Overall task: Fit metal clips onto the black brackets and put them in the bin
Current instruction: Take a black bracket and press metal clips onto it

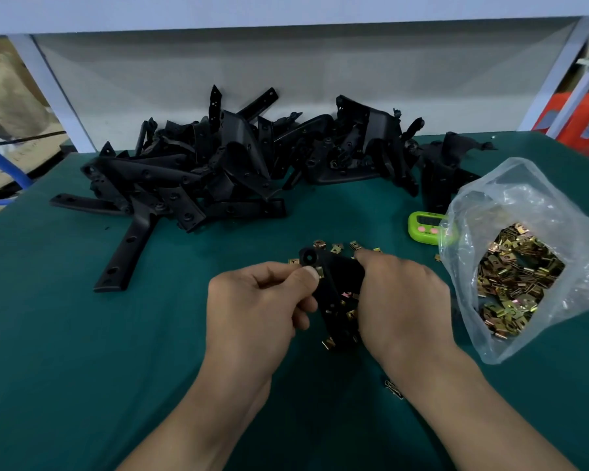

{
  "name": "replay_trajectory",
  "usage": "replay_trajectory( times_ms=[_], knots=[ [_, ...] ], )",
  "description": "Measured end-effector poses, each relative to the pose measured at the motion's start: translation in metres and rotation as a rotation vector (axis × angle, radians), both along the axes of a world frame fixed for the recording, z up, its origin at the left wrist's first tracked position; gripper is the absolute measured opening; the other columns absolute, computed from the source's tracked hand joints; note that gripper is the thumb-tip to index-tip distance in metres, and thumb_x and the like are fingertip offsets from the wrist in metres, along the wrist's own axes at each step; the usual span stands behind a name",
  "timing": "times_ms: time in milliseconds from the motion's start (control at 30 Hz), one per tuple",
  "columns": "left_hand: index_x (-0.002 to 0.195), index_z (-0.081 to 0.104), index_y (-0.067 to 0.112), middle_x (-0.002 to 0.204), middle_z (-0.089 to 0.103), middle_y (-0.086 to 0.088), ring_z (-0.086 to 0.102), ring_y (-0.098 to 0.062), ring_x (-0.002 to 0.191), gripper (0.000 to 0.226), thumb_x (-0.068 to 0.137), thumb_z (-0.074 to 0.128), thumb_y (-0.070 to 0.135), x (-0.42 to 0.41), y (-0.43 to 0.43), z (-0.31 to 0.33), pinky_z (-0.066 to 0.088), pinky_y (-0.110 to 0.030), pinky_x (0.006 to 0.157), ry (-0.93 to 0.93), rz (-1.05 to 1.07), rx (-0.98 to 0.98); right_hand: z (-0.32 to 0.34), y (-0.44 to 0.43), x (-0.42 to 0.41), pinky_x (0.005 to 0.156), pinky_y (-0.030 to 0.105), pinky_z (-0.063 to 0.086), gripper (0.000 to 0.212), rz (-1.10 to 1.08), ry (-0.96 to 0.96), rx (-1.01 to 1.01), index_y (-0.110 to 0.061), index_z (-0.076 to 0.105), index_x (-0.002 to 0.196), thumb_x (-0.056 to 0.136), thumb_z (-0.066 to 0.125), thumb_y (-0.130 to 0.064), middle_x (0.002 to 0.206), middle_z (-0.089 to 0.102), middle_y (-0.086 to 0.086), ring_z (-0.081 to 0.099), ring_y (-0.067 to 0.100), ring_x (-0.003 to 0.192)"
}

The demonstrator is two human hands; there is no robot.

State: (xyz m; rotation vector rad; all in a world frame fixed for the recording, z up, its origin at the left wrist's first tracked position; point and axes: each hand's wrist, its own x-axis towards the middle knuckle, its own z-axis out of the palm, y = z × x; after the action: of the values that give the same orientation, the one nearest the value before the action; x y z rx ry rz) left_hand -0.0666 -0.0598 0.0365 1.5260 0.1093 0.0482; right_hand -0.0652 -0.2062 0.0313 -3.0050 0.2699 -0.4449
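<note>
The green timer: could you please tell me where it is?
Head view: the green timer lies right of centre, against the plastic bag of clips, just in front of the bracket pile.

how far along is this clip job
Done: cannot tell, nothing set aside as finished is in view. In hand: the right hand holds one black bracket while the left hand pinches a metal clip at its upper end. Left: a big pile of brackets at the back of the table and a well-filled bag of clips, so probably plenty remains.
</note>
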Motion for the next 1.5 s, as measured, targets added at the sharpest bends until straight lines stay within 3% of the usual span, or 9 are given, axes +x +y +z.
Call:
replay_trajectory(
  times_ms=[267, 367, 500, 867, 1067, 1233, 1300, 1400, 1500],
  knots=[
    [0.049, 0.062, 0.02, 0.048, 0.047, 0.006, 0.038, -0.006, 0.043, 0.041, 0.088, 0.07, 0.029, 0.003, -0.004, -0.002, 0.035, -0.016, 0.042, 0.018, 0.073, -0.01, 0.002, 0.015, -0.009, 0.055, 0.03, 0.033, 0.031, 0.054, 0.054, 0.12, -0.035, 0.053, 0.117, 0.09, 0.065, -0.026, 0.089, 0.065, -0.007, 0.068, 0.021, 0.084],
    [0.067, 0.073, 0.029, 0.049, 0.056, 0.014, 0.048, -0.002, 0.045, 0.023, 0.085, 0.066, 0.041, 0.01, 0.005, -0.006, 0.038, -0.015, 0.047, -0.08, 0.187, 0.157, -0.002, 0.018, -0.012, 0.062, 0.033, 0.039, 0.055, 0.209, -0.082, 0.188, -0.037, 0.04, 0.139, 0.091, 0.064, -0.043, 0.105, 0.067, -0.011, 0.067, 0.02, 0.087],
    [0.083, 0.073, 0.046, 0.065, 0.07, 0.018, 0.066, 0.001, 0.058, 0.005, 0.085, 0.069, 0.049, 0.015, 0.016, -0.012, 0.045, -0.011, 0.052, -0.158, 0.224, 0.354, -0.01, 0.008, -0.011, 0.066, 0.035, 0.041, 0.078, 0.296, -0.058, 0.259, -0.039, 0.03, 0.15, 0.086, 0.07, -0.021, 0.115, 0.066, -0.013, 0.066, 0.021, 0.09],
    [0.075, 0.061, 0.07, 0.047, 0.06, 0.007, 0.058, -0.013, 0.046, 0.034, 0.084, 0.078, 0.041, 0.011, 0.002, -0.013, 0.049, -0.023, 0.051, -0.233, 0.16, 0.576, -0.026, 0.004, -0.003, 0.06, 0.034, 0.043, 0.029, 0.267, -0.063, 0.462, -0.042, 0.047, 0.121, 0.096, 0.061, -0.037, 0.072, 0.059, -0.015, 0.051, 0.006, 0.061],
    [0.087, 0.075, 0.044, 0.059, 0.064, 0.012, 0.053, 0.0, 0.049, 0.014, 0.094, 0.065, 0.038, 0.02, 0.009, -0.025, 0.042, -0.012, 0.049, -0.216, 0.093, 0.381, -0.025, -0.008, 0.005, 0.063, 0.037, 0.046, 0.02, 0.079, -0.075, 0.66, -0.034, 0.059, 0.09, 0.097, 0.051, -0.051, 0.067, 0.062, -0.012, 0.06, 0.015, 0.069],
    [0.123, 0.07, 0.035, 0.111, 0.065, 0.026, 0.049, 0.005, 0.108, 0.038, 0.089, 0.069, 0.017, 0.025, 0.008, -0.035, 0.029, 0.003, 0.09, -0.328, -0.155, 0.905, -0.026, -0.023, 0.013, 0.049, 0.033, 0.034, 0.054, -0.025, -0.072, 0.747, -0.02, 0.052, 0.062, 0.101, 0.043, -0.056, 0.051, 0.056, -0.01, 0.053, 0.013, 0.051],
    [0.118, 0.073, 0.032, 0.121, 0.068, 0.017, 0.049, -0.004, 0.115, 0.033, 0.088, 0.071, 0.018, 0.025, 0.003, -0.037, 0.035, -0.011, 0.096, -0.397, -0.224, 0.992, -0.029, -0.023, 0.013, 0.049, 0.033, 0.032, 0.056, -0.021, -0.083, 0.738, -0.02, 0.051, 0.061, 0.102, 0.042, -0.057, 0.048, 0.052, -0.005, 0.055, 0.015, 0.052],
    [0.089, 0.074, 0.032, 0.089, 0.07, 0.011, 0.061, -0.019, 0.089, 0.01, 0.088, 0.073, 0.023, 0.025, 0.003, -0.034, 0.049, -0.031, 0.076, -0.316, -0.185, 0.947, -0.032, -0.021, 0.014, 0.049, 0.033, 0.032, 0.056, 0.036, -0.067, 0.726, -0.023, 0.05, 0.06, 0.101, 0.042, -0.06, 0.05, 0.055, -0.013, 0.054, 0.015, 0.051],
    [0.067, 0.063, 0.026, 0.063, 0.052, 0.01, 0.047, -0.017, 0.062, 0.027, 0.089, 0.071, 0.013, 0.028, 0.007, -0.033, 0.037, -0.029, 0.061, -0.274, -0.172, 0.907, -0.033, -0.023, 0.014, 0.049, 0.033, 0.034, 0.056, 0.061, -0.06, 0.708, -0.022, 0.049, 0.06, 0.1, 0.041, -0.061, 0.054, 0.057, -0.017, 0.053, 0.014, 0.049]
  ],
)
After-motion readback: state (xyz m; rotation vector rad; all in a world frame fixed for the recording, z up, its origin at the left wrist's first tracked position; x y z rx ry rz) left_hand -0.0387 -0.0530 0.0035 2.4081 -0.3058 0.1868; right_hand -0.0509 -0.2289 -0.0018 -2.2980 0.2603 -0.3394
